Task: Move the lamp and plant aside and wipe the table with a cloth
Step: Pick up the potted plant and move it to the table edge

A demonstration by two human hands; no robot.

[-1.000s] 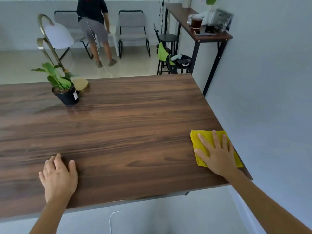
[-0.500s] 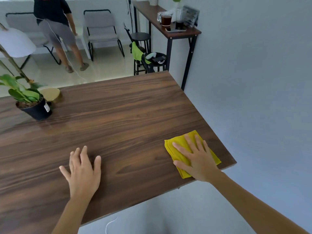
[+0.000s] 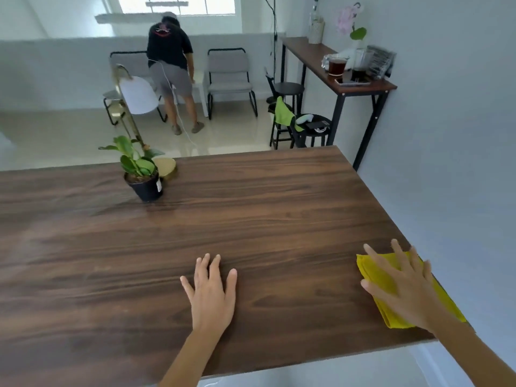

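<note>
A dark wooden table [image 3: 251,219] fills the lower view. My right hand [image 3: 405,286] lies flat, fingers spread, pressing a folded yellow cloth [image 3: 374,277] onto the table's near right corner. My left hand [image 3: 212,289] rests palm down on the wood near the front edge, holding nothing. A small green plant in a black pot [image 3: 142,174] stands at the far left of the table. Right behind it is the lamp [image 3: 136,99], with a gold round base, gold stem and white shade.
The table's right edge runs along a pale wall. Beyond the far edge a person [image 3: 170,68] bends over near grey chairs [image 3: 229,76]. Black stools [image 3: 301,118] and a tall side table [image 3: 340,79] with jugs stand at the back right.
The view has swung back left and up. My right hand and the cloth have slid toward the table's right edge. My left hand stays flat on the wood, nearer the middle.
</note>
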